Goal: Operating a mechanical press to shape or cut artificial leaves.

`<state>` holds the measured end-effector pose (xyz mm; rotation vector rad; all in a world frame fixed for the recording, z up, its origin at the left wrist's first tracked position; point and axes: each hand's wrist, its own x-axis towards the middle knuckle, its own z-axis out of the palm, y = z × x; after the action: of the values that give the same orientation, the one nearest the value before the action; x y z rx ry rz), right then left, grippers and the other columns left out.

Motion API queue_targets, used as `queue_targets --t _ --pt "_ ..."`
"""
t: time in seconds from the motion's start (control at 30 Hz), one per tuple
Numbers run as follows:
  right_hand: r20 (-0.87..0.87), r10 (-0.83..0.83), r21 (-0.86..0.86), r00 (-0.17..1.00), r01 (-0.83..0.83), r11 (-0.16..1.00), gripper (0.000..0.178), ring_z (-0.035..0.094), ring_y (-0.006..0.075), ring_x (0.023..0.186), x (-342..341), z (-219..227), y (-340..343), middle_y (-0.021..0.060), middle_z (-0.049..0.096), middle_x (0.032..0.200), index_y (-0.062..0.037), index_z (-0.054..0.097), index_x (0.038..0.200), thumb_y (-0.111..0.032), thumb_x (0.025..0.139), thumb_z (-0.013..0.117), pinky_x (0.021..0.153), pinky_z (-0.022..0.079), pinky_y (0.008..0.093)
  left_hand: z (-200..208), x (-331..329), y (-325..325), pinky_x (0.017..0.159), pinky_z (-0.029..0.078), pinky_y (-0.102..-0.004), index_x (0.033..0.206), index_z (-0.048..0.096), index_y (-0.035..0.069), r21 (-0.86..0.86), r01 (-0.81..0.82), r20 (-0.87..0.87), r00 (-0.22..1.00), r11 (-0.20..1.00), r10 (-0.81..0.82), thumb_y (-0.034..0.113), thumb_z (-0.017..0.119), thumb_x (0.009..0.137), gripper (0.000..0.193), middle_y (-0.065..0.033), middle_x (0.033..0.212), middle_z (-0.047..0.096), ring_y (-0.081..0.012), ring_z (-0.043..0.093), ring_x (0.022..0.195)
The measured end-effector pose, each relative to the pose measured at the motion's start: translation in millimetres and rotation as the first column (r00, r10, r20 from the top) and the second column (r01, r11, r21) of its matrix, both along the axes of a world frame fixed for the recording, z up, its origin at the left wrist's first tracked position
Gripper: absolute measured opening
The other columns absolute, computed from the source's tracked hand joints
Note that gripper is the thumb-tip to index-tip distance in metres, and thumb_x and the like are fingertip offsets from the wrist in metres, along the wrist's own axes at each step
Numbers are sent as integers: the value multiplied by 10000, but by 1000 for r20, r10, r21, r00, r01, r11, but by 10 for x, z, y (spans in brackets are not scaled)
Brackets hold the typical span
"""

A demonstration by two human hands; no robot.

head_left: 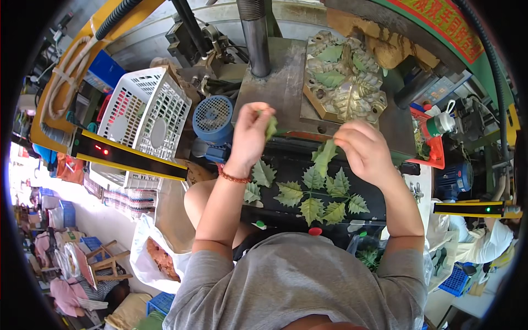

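- I see a black table (289,165) in the middle.
- A white basket (170,110) stands off to the left.
- A gold mold (357,99) sits past the hands, with green leaves (330,78) on it.
- A round blue motor (213,117) is beside the basket.
- A leafy twig (312,208) lies flat on the table.
- The right hand (366,151) has its grip pinched on a leaf (325,157), over the twig.
- The left hand (253,132) has its grip closed on a smaller leaf (270,127), up in the air.
- A red button (314,231) is near the twig.
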<state>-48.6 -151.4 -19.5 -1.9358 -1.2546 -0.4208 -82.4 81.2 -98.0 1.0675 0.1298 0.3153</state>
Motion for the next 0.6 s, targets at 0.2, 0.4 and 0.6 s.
queue_targets --t 0.2,0.4,0.6 --pt "360 -93 -45 928 117 992 85 524 213 677 22 -179 122 52 573 827 -41 601 839 -47 759 629 629 425 304 379 -143 -371 498 324 -145 890 639 41 356 563 -118 819 746 -562 141 612 909 105 -19 755 584 -36 422 576" --pt "407 -262 153 875 218 964 126 536 208 684 112 -146 -49 61 595 862 -24 603 876 -57 758 633 633 436 313 193 -51 -381 436 274 -165 816 648 50 -73 168 -47 984 983 -172 100 633 887 88 39 623 496 -29 362 485" --pt "158 -211 175 965 183 967 121 552 219 706 209 -101 -184 83 610 894 -31 606 882 -61 766 621 649 451 317 203 68 -370 424 246 -161 828 653 47 210 -26 74 997 977 10 88 615 895 87 39 616 507 -27 348 471"
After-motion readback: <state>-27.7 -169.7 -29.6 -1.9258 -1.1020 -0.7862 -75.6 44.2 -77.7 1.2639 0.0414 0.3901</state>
